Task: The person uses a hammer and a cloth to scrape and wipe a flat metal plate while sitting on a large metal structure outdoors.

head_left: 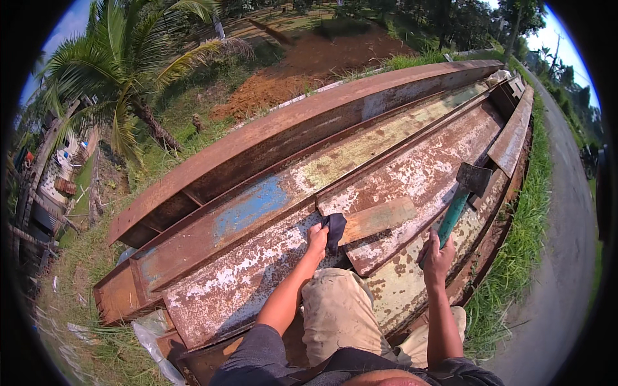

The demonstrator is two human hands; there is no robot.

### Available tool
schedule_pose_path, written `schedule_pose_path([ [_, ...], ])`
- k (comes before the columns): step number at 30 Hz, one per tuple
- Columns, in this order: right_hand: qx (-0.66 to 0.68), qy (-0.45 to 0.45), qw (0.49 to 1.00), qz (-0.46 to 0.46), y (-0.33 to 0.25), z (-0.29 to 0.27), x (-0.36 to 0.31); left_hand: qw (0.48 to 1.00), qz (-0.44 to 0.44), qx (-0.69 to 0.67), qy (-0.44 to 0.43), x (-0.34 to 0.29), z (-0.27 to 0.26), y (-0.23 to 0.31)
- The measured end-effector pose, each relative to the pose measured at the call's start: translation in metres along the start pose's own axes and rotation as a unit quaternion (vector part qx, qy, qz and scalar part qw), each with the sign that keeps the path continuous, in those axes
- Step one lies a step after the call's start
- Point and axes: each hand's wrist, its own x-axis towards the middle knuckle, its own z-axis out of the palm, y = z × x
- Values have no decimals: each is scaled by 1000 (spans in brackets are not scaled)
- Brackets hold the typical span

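My left hand (317, 240) is closed round a bunched black cloth (334, 231) above the rusty steel beams. Just right of the cloth lies a flat brown board-like piece (380, 220) with a slanted far end. Whether the cloth is wrapped round its near end, I cannot tell. In my right hand (439, 257) is a hammer (454, 212), gripped low on its green handle. Its dark, blocky metal head points up and away over the beams. White and brown flaking paint covers the beam (244, 276) beneath my left hand.
A long rusty I-beam (309, 125) forms the far side of the stack. Blue paint (251, 204) marks another beam. Grass (515, 276) and a grey road (560, 257) run along the right. Clear plastic sheeting (158, 354) lies lower left, and a palm (138, 83) stands beyond.
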Motion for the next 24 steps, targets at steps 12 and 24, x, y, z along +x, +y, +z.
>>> schedule_pose_path([
  [12,-33,3,977,213,58,-62,-79,872,177,407,208,2,55,15],
  [24,-71,25,960,270,76,-25,-107,851,131,300,410,-126,-138,66],
])
